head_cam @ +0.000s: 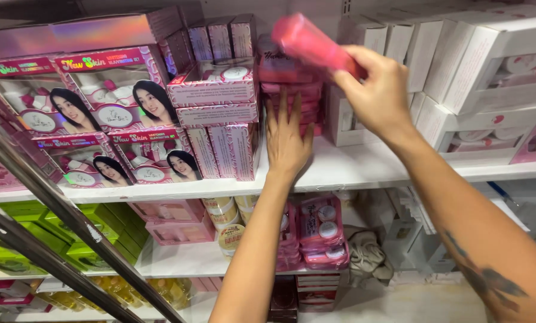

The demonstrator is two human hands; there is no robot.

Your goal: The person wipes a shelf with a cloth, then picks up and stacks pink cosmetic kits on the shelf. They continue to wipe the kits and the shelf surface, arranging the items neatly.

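Note:
My right hand [378,96] is raised in front of the upper shelf and grips one end of a long pink box [313,43], held tilted above a stack of similar pink boxes [292,90]. My left hand [287,140] lies flat with fingers spread against the lower part of that stack, resting on the white shelf [346,170]. The stack's bottom is hidden behind my left hand.
Pink patterned boxes [217,90] and window boxes with pictured faces [100,113] fill the shelf's left. White boxes [489,66] sit at right. Below are green boxes [46,230], jars [226,221] and pink packs [319,230]. Metal rails [52,203] cross diagonally at left.

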